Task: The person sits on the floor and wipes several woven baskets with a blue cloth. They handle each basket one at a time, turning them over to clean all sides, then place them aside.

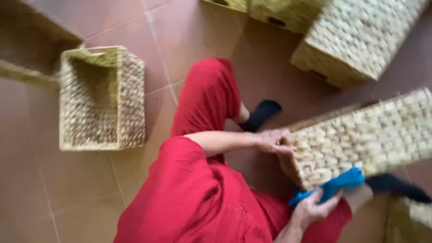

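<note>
1. woven basket (pixel 364 135): lies tilted on its side across the person's lap, right of centre in the view, its near corner low between the two hands.
2. left hand (pixel 272 140): rests on the near upper corner of the woven basket, fingers curled over the edge and grasping it. a thin bracelet (pixel 254 139) sits on the wrist.
3. right hand (pixel 315 207): sits below the basket's lower corner, fingers clenched around a blue cloth (pixel 333 184). the cloth presses against the underside of the basket.
4. red clothing (pixel 193 198): covers the person's knees and lap, directly beneath the hands. black socks (pixel 263 112) show on both feet.
5. second basket (pixel 101 99): lies on its side on the tiled floor (pixel 81 189), well apart to the left, its opening facing the view.
6. further baskets (pixel 360 36): stand on the floor at the upper right, apart from the held one. the picture is blurred, so fine weave detail cannot be told.
</note>
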